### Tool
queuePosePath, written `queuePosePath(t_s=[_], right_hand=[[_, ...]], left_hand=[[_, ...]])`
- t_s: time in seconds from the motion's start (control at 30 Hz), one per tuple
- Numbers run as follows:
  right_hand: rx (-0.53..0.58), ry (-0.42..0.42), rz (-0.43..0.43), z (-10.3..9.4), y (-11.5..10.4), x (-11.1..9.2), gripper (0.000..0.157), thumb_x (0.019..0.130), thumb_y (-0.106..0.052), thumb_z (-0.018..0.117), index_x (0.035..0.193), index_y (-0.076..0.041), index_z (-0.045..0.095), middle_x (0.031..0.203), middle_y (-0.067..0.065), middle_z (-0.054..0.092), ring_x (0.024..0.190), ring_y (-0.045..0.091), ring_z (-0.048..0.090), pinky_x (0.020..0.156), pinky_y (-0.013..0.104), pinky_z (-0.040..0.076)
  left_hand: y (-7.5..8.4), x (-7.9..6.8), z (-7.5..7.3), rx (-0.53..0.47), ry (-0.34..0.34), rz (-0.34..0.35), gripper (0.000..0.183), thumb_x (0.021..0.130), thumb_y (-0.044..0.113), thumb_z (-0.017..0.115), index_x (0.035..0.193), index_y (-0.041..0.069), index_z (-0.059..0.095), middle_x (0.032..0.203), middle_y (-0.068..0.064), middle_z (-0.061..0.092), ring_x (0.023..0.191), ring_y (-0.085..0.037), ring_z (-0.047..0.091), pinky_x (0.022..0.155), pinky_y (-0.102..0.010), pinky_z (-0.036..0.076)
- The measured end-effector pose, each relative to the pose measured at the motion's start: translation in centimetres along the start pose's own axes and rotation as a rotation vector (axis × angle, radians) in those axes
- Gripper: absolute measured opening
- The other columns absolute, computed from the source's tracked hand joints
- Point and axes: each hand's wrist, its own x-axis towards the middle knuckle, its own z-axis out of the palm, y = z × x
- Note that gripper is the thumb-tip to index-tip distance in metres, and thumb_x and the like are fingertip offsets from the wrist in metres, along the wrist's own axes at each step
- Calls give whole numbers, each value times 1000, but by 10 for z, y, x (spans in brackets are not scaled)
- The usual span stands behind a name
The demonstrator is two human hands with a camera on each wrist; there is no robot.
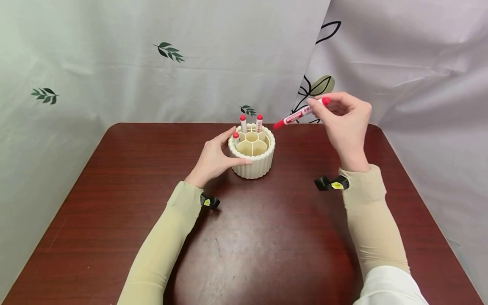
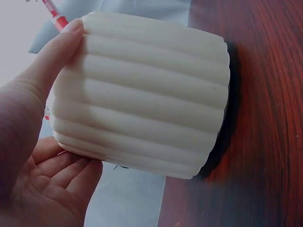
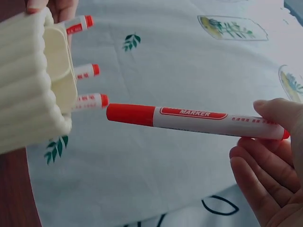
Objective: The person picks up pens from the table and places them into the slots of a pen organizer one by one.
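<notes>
A cream, ribbed pen holder (image 1: 253, 166) with petal-shaped compartments stands toward the back of the table. My left hand (image 1: 213, 159) grips its left side, thumb along the front near the rim and fingers behind. Three red-ended markers (image 1: 259, 123) stand in compartments at the back and left of the holder. Up and to the right, my right hand (image 1: 345, 123) pinches a white marker (image 3: 194, 120) with a red cap near its far end, between thumb and fingers. The capped end points down and left toward the holder, just beyond its right rim in the head view.
The dark red wooden table (image 1: 244, 254) ends just behind the holder. Behind it hangs a pale curtain (image 1: 114, 63) with leaf prints. A black wrist camera (image 1: 331, 183) sits on the right sleeve, another (image 1: 209, 202) on the left.
</notes>
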Motion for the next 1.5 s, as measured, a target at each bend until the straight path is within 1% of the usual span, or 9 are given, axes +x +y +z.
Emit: queuePosePath(t_s=[0.33, 0.6, 0.7, 0.77, 0.9, 1.0, 1.17, 1.27, 1.5], right_hand=[[-66, -74, -10, 20, 2, -6, 22, 71, -20, 83, 78, -1, 73, 74, 10, 69, 56, 17, 59, 53, 22, 47], [-111, -152, 51, 35, 6, -10, 25, 71, -23, 84, 77, -1, 71, 76, 7, 69, 60, 19, 61, 51, 22, 45], [-143, -184, 71, 40, 15, -11, 27, 70, -24, 84, 77, -2, 71, 74, 6, 68, 61, 19, 60, 53, 22, 46], [-170, -206, 80, 44, 26, -11, 28, 69, -28, 85, 76, -4, 71, 72, 5, 67, 60, 18, 59, 54, 23, 47], [-227, -259, 66, 49, 51, -13, 32, 67, -41, 84, 74, -12, 71, 69, -2, 66, 60, 13, 60, 55, 24, 48], [-261, -287, 46, 53, 65, -15, 36, 65, -49, 82, 72, -16, 69, 67, -7, 64, 59, 10, 60, 54, 25, 48], [-292, -322, 38, 57, 73, -20, 30, 66, -45, 82, 72, -19, 68, 65, -11, 63, 59, 7, 59, 54, 26, 48], [-313, -341, 44, 58, 76, -23, 26, 68, -42, 83, 71, -20, 68, 64, -12, 62, 59, 6, 59, 55, 25, 49], [-315, -363, 54, 59, 80, -27, 27, 68, -43, 82, 72, -20, 68, 65, -11, 62, 60, 7, 58, 56, 26, 49]], left_hand=[[-2, -1, 0, 7, 7, -16, 106, 53, 59, 83, 143, 27, 38, 137, 15, 44, 116, 5, 45, 95, -18, 38], [-1, -1, -1, 11, 5, -6, 107, 51, 60, 83, 143, 29, 37, 137, 14, 44, 117, 4, 44, 96, -19, 38], [-1, 0, -2, 13, 8, -3, 106, 52, 60, 83, 143, 30, 38, 137, 14, 44, 117, 4, 44, 96, -20, 38], [-1, 0, -2, 13, 8, 0, 106, 52, 60, 83, 143, 29, 38, 137, 13, 44, 117, 4, 44, 96, -19, 38], [-3, 2, -1, 11, 7, 5, 106, 53, 59, 83, 143, 27, 38, 137, 12, 45, 116, 4, 45, 96, -18, 38], [-3, 2, -1, 11, 4, 15, 108, 53, 59, 83, 144, 22, 38, 138, 11, 45, 116, 4, 45, 95, -19, 38], [-3, 2, -1, 10, 1, 22, 110, 54, 58, 83, 145, 16, 38, 137, 11, 45, 116, 3, 45, 95, -20, 39], [-2, 2, -1, 8, -1, 14, 110, 54, 57, 84, 145, 17, 38, 137, 11, 45, 116, 3, 46, 95, -20, 39], [0, 0, -2, 9, -6, 1, 109, 54, 58, 84, 145, 20, 38, 138, 13, 44, 115, 2, 47, 95, -21, 40]])
